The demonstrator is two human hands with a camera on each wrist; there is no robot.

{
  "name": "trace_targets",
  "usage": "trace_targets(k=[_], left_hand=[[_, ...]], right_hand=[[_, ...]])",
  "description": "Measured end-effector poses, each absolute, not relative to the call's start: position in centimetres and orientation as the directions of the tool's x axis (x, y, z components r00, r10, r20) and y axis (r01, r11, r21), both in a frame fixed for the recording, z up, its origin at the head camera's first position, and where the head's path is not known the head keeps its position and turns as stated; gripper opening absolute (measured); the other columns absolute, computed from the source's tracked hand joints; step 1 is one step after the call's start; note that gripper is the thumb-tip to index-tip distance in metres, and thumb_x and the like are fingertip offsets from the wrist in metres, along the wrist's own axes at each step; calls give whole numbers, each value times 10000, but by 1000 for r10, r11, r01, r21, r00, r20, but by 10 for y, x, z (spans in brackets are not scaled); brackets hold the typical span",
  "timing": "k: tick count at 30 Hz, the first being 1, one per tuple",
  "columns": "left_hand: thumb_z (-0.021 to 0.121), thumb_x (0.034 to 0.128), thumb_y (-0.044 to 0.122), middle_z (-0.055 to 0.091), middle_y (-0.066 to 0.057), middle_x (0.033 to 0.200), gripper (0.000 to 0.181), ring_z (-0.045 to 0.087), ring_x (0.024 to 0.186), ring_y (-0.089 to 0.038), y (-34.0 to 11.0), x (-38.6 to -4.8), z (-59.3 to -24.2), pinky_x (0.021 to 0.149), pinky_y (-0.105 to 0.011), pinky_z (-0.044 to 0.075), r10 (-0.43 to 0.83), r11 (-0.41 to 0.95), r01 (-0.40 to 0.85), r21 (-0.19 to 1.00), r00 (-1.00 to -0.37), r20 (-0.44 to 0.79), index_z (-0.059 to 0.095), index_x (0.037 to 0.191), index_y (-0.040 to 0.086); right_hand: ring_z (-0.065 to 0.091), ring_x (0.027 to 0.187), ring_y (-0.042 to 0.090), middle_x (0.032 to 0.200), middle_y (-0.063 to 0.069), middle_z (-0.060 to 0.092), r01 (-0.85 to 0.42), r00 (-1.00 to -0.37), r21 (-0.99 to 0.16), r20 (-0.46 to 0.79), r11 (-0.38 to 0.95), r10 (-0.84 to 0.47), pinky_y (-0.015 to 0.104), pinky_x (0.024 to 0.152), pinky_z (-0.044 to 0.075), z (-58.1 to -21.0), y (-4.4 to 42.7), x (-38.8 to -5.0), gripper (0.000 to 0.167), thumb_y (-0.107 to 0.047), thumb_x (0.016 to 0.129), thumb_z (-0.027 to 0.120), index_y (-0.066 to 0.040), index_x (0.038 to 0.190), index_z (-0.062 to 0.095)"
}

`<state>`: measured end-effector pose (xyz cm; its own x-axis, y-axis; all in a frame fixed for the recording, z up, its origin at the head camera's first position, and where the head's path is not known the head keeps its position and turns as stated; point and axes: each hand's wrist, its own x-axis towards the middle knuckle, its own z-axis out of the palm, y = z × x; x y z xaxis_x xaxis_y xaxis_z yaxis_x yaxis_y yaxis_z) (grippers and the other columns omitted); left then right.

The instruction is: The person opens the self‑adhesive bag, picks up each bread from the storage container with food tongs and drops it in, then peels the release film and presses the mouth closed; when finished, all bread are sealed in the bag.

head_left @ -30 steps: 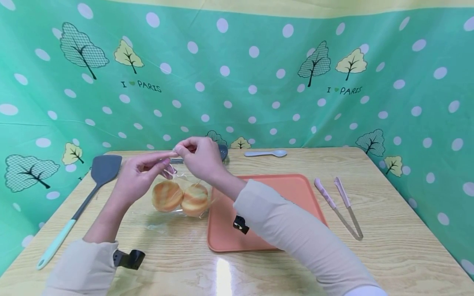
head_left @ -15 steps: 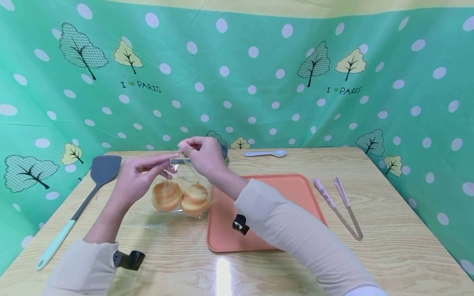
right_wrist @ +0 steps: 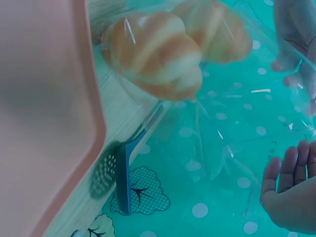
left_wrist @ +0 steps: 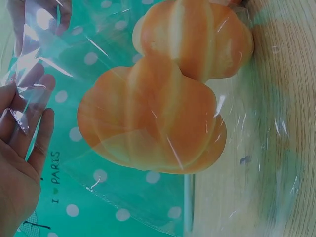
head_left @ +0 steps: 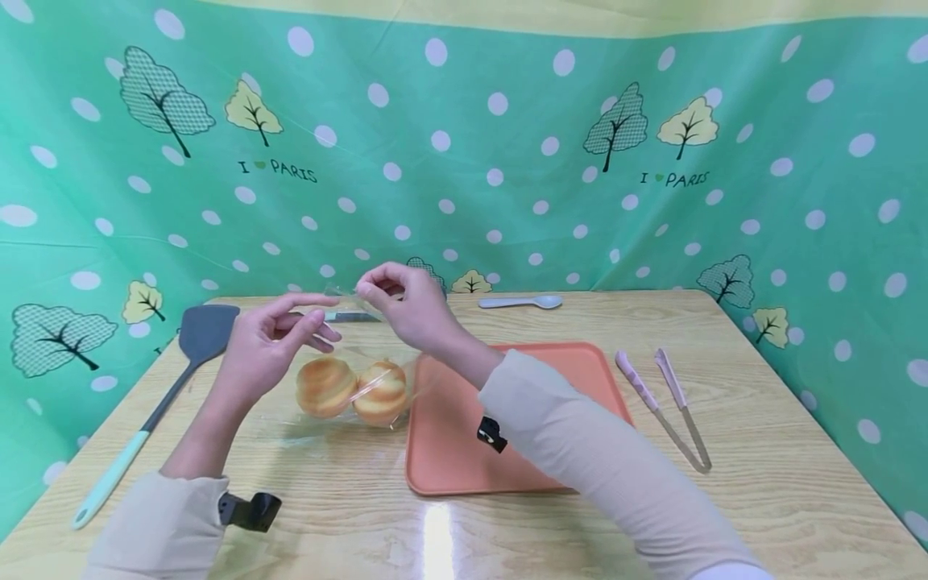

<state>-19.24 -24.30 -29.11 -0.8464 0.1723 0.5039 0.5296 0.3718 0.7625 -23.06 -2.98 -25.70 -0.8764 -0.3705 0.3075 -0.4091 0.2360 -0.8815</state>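
Two striped bread rolls, the left roll (head_left: 326, 387) and the right roll (head_left: 380, 392), lie inside a clear plastic bag (left_wrist: 276, 113) left of the tray. Above the bag, my right hand (head_left: 409, 306) pinches its clear edge between thumb and fingertips. My left hand (head_left: 264, 346) is beside the bag's upper part, thumb apart from its loosely extended fingers; in the left wrist view plastic overlaps these fingers (left_wrist: 32, 106). In the right wrist view, the film stretches from the rolls toward both hands. Exactly where the bag's mouth runs is hard to make out.
A salmon-pink tray (head_left: 449, 451) sits under the right forearm. At left lies a grey spatula (head_left: 196, 362) with a mint handle. Tongs (head_left: 677, 427) lie to the right, a pale spoon (head_left: 522, 302) at the back. A slotted utensil (right_wrist: 123, 173) is behind the bag.
My right hand has drawn slightly right, away from the left fingertips, pulling the film with it. My left fingers have spread apart a little. The rolls stay almost in place.
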Motion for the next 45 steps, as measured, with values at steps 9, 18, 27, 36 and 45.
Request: trace_targets(k=[9, 18, 27, 36, 45], left_hand=[[594, 1028, 46, 765, 9, 778, 128, 747, 662, -141, -247, -193, -293, 715, -195, 582, 113, 385, 511, 769, -852, 510, 654, 1102, -40], [602, 1033, 84, 765, 34, 782, 188, 742, 664, -108, -251, -195, -296, 706, -161, 562, 77, 423, 489, 763, -858, 507, 644, 1150, -57], [590, 1038, 78, 762, 85, 795, 174, 735, 668, -79, -257, -198, -299, 746, -133, 544, 44, 425, 491, 760, -850, 524, 648, 1159, -33], [574, 1050, 98, 760, 103, 818, 230, 741, 697, -73, -263, -200, -306, 675, -128, 531, 8, 417, 482, 771, -850, 527, 670, 1229, -8], [574, 1052, 114, 757, 107, 802, 158, 739, 699, -56, -269, -201, -310, 781, -132, 541, -23, 414, 472, 778, -849, 527, 709, 1105, 53]], right_hand=[[596, 853, 139, 940, 24, 671, -413, -878, -859, 287, 304, -384, 207, 691, 476, -257, -24, -233, 146, -180, 1035, 624, -64, 1073, 703], [597, 836, 135, 940, 34, 666, -454, -863, -813, 298, 365, -409, 211, 689, 487, -258, -16, -235, 125, -182, 1044, 608, -90, 1071, 689], [575, 829, 163, 931, 31, 640, -499, -841, -766, 317, 405, -437, 205, 705, 466, -261, -7, -237, 154, -192, 1041, 611, -69, 1091, 690], [562, 833, 183, 933, 34, 621, -497, -845, -764, 319, 410, -429, 234, 706, 462, -265, 3, -239, 159, -190, 1047, 599, -63, 1098, 680], [568, 844, 191, 954, 49, 643, -483, -856, -775, 321, 407, -405, 247, 724, 461, -270, 14, -243, 118, -182, 1048, 599, -94, 1078, 674]])
